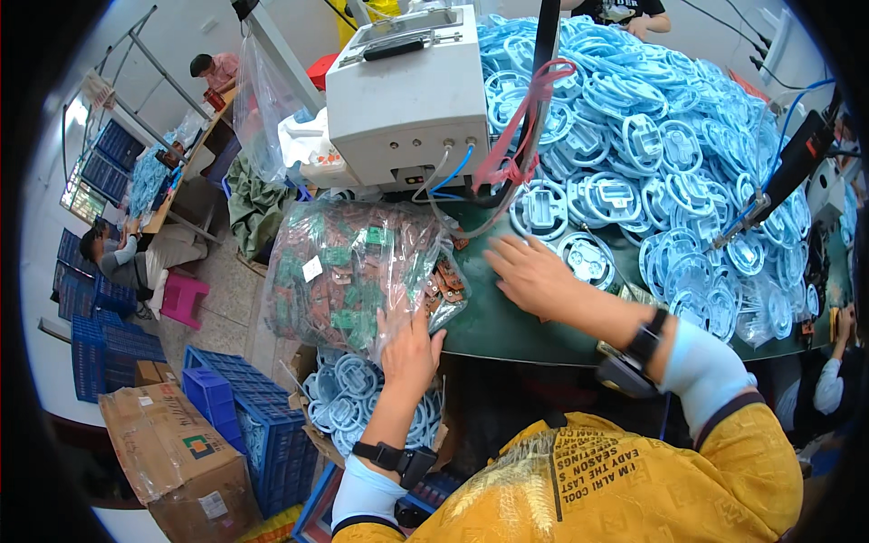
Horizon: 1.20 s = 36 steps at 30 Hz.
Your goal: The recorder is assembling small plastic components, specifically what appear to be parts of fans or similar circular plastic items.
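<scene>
A large clear plastic bag [335, 262] full of small brown and green circuit boards lies at the left of the green table. My left hand [410, 351] rests on its near right edge, fingers stretched out and thumb apart. Loose circuit boards [445, 282] show at the bag's right end. My right hand [534, 279] is over the table to the right of the bag, its fingers spread and apart, with nothing visible in them. Just beyond it are light blue round plastic parts [586, 260], the near end of a big heap.
A grey metal machine [407, 100] with thin hoses stands behind the bag. A dark post tied with pink ribbon [520, 136] rises beside it. The heap of blue parts [652, 100] fills the right. Below the table's left edge sits a box of blue parts [348, 398]. Other people work around.
</scene>
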Available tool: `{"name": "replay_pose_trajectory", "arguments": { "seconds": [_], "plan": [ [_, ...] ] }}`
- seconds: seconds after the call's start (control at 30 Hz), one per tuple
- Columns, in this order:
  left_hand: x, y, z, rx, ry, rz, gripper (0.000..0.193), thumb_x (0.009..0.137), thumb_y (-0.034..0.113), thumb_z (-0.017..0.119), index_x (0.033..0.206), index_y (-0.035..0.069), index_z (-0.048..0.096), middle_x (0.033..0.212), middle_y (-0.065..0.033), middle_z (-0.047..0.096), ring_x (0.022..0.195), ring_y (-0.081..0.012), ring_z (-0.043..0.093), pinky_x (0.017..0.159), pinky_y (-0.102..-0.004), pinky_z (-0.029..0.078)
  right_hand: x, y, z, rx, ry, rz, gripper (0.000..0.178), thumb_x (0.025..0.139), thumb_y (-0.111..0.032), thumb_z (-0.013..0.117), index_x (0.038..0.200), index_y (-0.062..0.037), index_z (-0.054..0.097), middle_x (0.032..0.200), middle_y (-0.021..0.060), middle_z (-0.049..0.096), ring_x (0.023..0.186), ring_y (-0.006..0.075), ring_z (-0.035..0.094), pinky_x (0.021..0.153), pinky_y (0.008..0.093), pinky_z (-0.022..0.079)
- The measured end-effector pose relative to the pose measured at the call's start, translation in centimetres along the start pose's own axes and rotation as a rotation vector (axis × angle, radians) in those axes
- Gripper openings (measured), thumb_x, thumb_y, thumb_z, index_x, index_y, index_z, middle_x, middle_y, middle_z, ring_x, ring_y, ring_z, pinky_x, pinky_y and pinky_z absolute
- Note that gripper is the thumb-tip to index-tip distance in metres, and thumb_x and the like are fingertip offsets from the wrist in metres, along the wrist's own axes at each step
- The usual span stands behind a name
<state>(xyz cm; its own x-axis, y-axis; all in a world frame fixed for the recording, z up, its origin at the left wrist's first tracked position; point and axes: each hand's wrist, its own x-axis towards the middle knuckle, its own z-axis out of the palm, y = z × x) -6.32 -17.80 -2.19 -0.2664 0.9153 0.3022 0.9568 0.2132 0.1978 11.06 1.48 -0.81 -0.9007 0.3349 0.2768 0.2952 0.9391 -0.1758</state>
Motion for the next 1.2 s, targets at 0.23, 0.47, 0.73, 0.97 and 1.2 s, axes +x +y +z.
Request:
{"name": "replay_pose_trajectory", "arguments": {
  "seconds": [0.23,0.47,0.73,0.97,1.2],
  "plan": [
    [4.0,-3.6,0.2,0.064,0.108,-0.108,0.044,0.075,0.017,0.073,0.114,0.002,0.059,0.14,-0.0271,0.041,0.137,-0.0423,0.03,0.11,-0.0583,0.024,6.1,3.4,6.6,-0.05,0.077,-0.076,0.042,0.083,-0.011,0.052,0.125,-0.0022,0.053,0.125,0.0128,0.056,0.117,0.0245,0.052,0.093,0.0424,0.043],
    [4.4,-4.0,-1.5,0.051,0.069,0.009,0.012,0.083,0.011,0.064,0.092,0.004,0.061,0.109,-0.0192,0.064,0.117,-0.0378,0.052,0.1,-0.0505,0.037,1.0,2.6,0.9,-0.244,-0.107,0.036,0.047,0.08,-0.013,0.059,0.125,-0.0032,0.053,0.131,0.0151,0.052,0.125,0.0292,0.048,0.101,0.0476,0.04],
    [5.8,-3.1,-3.3,-0.331,0.258,-0.101,0.007,0.092,0.007,0.053,0.095,0.001,0.052,0.088,-0.0198,0.064,0.079,-0.0391,0.062,0.067,-0.0453,0.047,-4.6,-2.1,-0.1,-0.178,-0.118,-0.185,0.041,0.085,-0.016,0.052,0.122,0.0018,0.055,0.134,0.0211,0.048,0.127,0.0328,0.045,0.101,0.0525,0.037],
    [6.2,-2.7,-4.1,-0.481,0.416,-0.208,0.014,0.098,0.012,0.05,0.094,-0.001,0.051,0.08,-0.0124,0.061,0.071,-0.0222,0.061,0.065,-0.0338,0.047,-5.2,-2.3,0.3,-0.162,-0.077,-0.193,0.041,0.085,-0.015,0.05,0.121,0.0029,0.055,0.135,0.0209,0.048,0.13,0.0323,0.043,0.104,0.0514,0.034],
    [6.6,-3.0,-5.0,-0.454,0.489,-0.254,0.015,0.098,0.015,0.051,0.094,0.0,0.051,0.075,-0.0109,0.061,0.069,-0.0221,0.062,0.063,-0.0339,0.048,-5.6,-1.9,0.5,-0.14,-0.063,-0.167,0.041,0.085,-0.015,0.049,0.121,0.0032,0.056,0.136,0.0207,0.047,0.131,0.0314,0.041,0.104,0.0508,0.034]
  ]
}}
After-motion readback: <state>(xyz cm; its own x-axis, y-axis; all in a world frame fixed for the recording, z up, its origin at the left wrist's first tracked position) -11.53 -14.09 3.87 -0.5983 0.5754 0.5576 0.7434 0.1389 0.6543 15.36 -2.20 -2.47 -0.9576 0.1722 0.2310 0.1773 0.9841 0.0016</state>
